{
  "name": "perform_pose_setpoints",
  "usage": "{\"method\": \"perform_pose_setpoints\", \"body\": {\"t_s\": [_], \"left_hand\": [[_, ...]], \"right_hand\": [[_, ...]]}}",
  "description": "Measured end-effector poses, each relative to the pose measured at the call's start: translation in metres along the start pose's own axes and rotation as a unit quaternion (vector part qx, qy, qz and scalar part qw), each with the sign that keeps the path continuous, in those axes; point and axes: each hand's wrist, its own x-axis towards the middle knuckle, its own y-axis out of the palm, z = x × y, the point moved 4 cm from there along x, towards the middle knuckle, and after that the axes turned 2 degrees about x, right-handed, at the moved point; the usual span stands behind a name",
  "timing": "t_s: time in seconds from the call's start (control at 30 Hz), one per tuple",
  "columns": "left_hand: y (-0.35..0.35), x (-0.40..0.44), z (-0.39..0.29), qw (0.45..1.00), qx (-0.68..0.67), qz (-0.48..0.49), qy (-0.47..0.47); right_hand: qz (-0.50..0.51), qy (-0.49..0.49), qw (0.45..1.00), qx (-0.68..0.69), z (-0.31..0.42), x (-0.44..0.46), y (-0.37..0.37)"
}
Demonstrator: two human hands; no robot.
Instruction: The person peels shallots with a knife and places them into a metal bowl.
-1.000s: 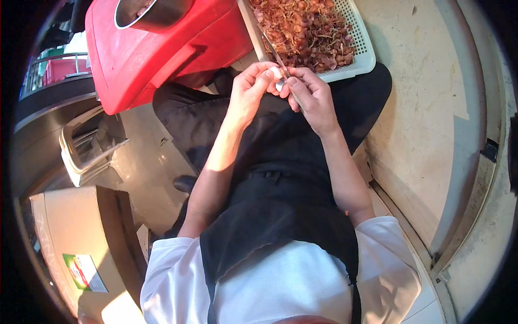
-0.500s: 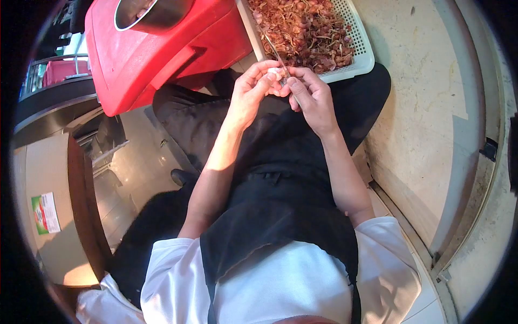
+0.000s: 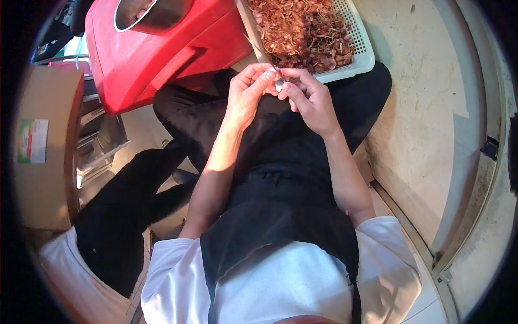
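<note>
Both hands meet over my lap at the near edge of a white perforated basket [image 3: 360, 40]. In it lies a heap of reddish-brown shallots and loose papery skins [image 3: 302, 32]. My left hand [image 3: 249, 96] is closed, its fingers pinching a small pale shallot [image 3: 279, 85]. Against the same shallot, my right hand [image 3: 308, 101] is closed with thumb and index finger together around a small knife. Most of that knife is hidden by the fingers now, and only a dark sliver shows between the hands.
A metal bowl [image 3: 156, 16] with pale pieces inside stands on a red plastic box [image 3: 162, 59] at upper left. To my left a person in dark trousers [image 3: 118, 210] passes close by, beside a cardboard box [image 3: 48, 156]. A pale wall panel [image 3: 426, 119] borders my right.
The knife blade, raised over the basket before, has turned down between my fingers. At left, the cardboard box has moved up the view, and more of the other person's leg shows.
</note>
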Motion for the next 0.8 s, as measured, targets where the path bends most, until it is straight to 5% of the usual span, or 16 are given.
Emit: {"method": "perform_pose_setpoints", "body": {"t_s": [0.8], "left_hand": [[0.003,-0.002,-0.004,0.998,0.055,0.006,0.008]], "right_hand": [[-0.064,0.019,0.997,0.05,-0.005,-0.003,0.0]]}}
